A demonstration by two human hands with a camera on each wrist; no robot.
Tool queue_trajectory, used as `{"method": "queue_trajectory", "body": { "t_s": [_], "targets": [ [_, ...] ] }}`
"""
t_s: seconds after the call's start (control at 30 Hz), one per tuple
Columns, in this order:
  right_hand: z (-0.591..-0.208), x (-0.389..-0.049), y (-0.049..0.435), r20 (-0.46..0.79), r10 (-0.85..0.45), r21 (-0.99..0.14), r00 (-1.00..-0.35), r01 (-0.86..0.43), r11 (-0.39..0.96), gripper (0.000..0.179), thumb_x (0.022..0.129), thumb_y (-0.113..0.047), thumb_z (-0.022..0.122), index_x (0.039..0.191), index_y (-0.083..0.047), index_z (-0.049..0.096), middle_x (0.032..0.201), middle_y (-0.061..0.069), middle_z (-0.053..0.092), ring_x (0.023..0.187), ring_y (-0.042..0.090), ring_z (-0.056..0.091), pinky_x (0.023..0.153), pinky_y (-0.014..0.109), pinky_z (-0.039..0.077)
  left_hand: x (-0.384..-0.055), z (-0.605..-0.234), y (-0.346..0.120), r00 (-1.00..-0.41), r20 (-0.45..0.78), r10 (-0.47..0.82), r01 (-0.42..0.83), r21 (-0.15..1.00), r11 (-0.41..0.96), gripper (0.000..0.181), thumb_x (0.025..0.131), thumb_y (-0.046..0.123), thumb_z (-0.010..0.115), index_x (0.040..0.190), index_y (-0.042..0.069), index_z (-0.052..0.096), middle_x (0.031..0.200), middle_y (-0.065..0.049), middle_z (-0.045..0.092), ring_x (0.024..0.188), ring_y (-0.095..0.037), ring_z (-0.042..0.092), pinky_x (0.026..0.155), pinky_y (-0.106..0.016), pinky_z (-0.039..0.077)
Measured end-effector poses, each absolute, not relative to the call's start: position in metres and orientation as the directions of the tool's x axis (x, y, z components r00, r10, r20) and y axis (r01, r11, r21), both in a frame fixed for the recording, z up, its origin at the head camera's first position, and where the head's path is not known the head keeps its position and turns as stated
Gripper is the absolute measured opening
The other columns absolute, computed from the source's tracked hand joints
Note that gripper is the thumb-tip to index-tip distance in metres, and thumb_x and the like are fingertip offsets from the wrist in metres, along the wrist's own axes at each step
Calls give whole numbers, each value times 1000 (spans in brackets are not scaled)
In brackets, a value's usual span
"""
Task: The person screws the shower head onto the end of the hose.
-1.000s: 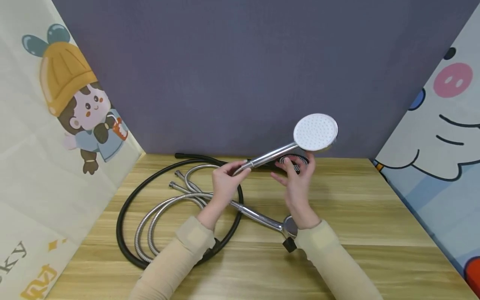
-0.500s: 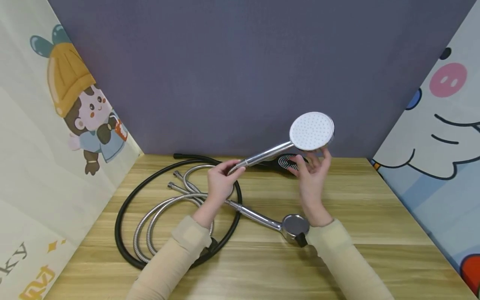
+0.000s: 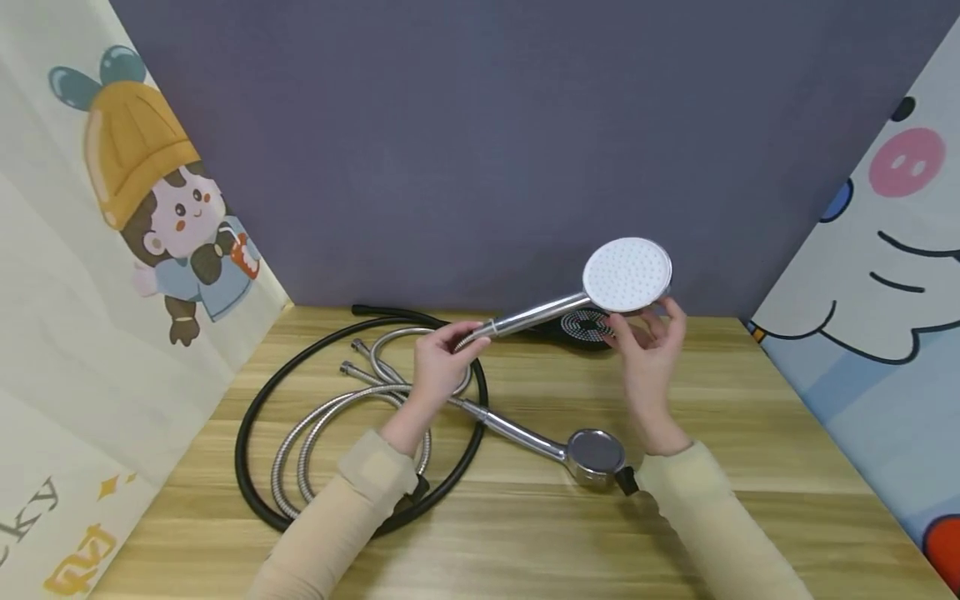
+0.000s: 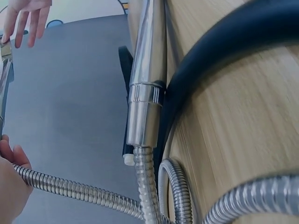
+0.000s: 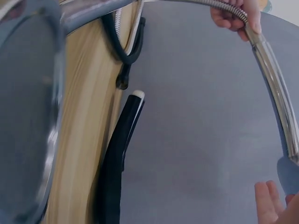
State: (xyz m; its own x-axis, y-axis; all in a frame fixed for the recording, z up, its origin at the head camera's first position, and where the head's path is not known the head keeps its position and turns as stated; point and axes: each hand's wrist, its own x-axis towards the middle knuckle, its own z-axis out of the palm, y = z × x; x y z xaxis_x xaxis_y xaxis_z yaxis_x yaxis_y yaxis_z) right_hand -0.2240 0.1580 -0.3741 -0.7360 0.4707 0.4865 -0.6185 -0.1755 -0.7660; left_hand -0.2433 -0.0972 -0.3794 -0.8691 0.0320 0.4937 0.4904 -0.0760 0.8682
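Left hand pinching the white-faced shower head at its handle end, by the metal hose, held up above the tabletop. Right hand fingers loosely spread at its lower rim, can't tell if touching. Dark-faced shower head lying below.

Left hand in a pinch, right hand loosely splayed

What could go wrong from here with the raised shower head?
The raised shower head might twist or tip, since the left hand grips near the end of its handle. Its metal hose could snag among the coils below. The right sleeve might nudge the silver shower head beside it.
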Motion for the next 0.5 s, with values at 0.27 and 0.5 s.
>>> {"method": "queue_trajectory", "body": {
  "t_s": [0.27,0.5],
  "targets": [
    [-379,-219,181,514,464,-821,-721,-571,23,66,73,8,75,128,-12,45,107,4,62,80,11,65,69,23,55,-243,-380,-102,-864,491,113,489,871,-42,26,77,-5,72,101,-12,65,101,-28,66,83,-3,64,77,-20,53],
    [-382,-217,198,512,415,-858,-752,-472,204,77,68,8,79,135,-12,45,117,-3,53,86,6,62,68,15,53,-259,-396,-104,-856,492,156,498,867,-5,27,77,-4,73,103,-10,66,100,-26,67,82,-5,63,75,-21,54]
  ]
}}
